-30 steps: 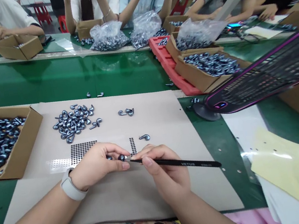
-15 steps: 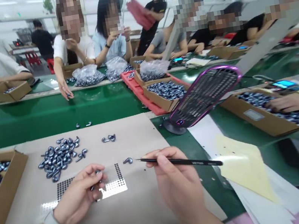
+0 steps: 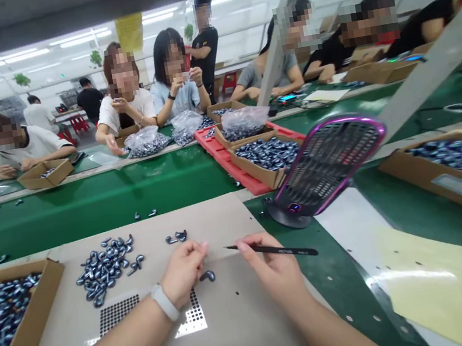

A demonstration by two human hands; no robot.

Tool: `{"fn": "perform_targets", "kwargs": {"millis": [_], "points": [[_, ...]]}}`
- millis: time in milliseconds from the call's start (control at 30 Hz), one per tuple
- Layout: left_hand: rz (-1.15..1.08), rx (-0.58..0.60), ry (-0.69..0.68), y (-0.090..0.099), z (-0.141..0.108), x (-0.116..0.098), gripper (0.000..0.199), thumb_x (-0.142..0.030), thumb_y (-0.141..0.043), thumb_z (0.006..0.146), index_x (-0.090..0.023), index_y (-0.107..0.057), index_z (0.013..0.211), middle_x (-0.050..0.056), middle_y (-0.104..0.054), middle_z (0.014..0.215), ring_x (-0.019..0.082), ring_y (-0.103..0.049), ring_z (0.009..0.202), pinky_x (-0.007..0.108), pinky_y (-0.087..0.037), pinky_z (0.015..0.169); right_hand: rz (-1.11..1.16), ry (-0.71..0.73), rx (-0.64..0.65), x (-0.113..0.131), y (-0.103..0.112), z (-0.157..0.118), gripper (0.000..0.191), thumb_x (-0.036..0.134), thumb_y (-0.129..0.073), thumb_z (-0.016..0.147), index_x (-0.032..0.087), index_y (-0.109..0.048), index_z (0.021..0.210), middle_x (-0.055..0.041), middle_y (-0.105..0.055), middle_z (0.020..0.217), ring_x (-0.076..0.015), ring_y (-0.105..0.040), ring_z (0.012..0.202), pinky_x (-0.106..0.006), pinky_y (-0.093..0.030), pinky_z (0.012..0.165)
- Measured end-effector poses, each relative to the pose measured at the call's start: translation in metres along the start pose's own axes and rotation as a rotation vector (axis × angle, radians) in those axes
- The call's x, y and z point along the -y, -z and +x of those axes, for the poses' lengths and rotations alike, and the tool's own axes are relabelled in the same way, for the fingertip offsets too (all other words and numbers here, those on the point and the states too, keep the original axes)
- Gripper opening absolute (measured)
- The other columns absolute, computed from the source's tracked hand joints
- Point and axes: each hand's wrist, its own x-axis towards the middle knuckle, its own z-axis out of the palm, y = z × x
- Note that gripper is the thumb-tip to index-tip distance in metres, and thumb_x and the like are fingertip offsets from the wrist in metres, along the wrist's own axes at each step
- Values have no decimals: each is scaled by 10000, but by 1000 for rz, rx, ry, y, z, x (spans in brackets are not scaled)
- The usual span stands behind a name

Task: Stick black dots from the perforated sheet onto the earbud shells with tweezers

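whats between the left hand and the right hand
In the head view, a dark metal hook-shaped part lies on the beige sheet between the left hand and right hand.

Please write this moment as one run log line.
left hand: nothing visible held, beside grey metal hook-shaped part | right hand: holds slim black tweezers | below: beige mat
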Motion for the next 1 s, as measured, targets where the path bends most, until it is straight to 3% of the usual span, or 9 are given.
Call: {"fn": "perform_targets", "kwargs": {"millis": [100,200,333,433,567,633,700,867,1000], "points": [[86,7,-73,-2,-2,9,512,-616,-743,667,-182,-475,621,-88,-381,429,49,-282,387,181,-191,404,11,-11,40,4,-1,0,199,379,-680,829,207,-665,730,-29,-690,674,-201,-644,643,-306,-508,599],[130,-5,-122,8,-10,2,496,-658,-627,743,-179,-520,677,-74,-397,480,72,-317,424,204,-225,437,26,-54,15,3,-2,-1,185,376,-680,831,211,-650,752,-21,-681,691,-198,-631,659,-315,-494,619],[244,4,-182,27,-35,-15,354,-503,-629,821,-176,-557,706,-64,-415,547,91,-369,515,217,-305,528,65,-147,-29,-2,-4,-3,173,377,-655,842,219,-621,780,-11,-664,736,-187,-611,704,-329,-471,682],[575,228,-277,35,-62,-16,265,-379,-583,885,-177,-582,714,-37,-494,614,112,-432,583,234,-349,587,99,-200,-19,-3,-9,-6,167,372,-649,835,221,-604,780,-6,-659,749,-181,-604,720,-337,-466,717],[900,684,-337,34,-94,-2,94,-229,-631,836,-181,-672,905,-6,-610,700,137,-522,610,258,-384,603,127,-244,17,-2,-15,-8,157,356,-655,802,221,-586,762,4,-644,725,-173,-589,705,-334,-455,703],[1008,882,-385,30,-102,7,223,-154,-672,773,-193,-686,993,30,-691,844,176,-611,721,275,-413,644,136,-255,37,0,-17,-8,155,353,-654,782,221,-579,748,10,-628,710,-169,-581,698,-330,-454,696],[1123,1008,-435,24,-107,16,296,-117,-684,754,-218,-699,1033,38,-712,896,202,-644,772,286,-410,628,143,-264,58,2,-17,-7,152,350,-647,776,220,-575,744,12,-620,708,-165,-577,698,-325,-457,693],[1321,1058,-518,16,-108,30,152,-173,-635,862,-221,-734,966,38,-691,777,201,-638,672,319,-360,537,145,-282,99,4,-16,-6,167,360,-652,774,219,-570,736,15,-611,691,-160,-571,682,-315,-459,675],[1138,969,-449,17,-104,31,129,-259,-643,893,-161,-718,934,67,-722,862,205,-662,760,292,-447,638,134,-289,128,3,-16,-7,214,393,-675,779,215,-570,725,12,-616,672,-162,-568,657,-308,-451,648]]}}
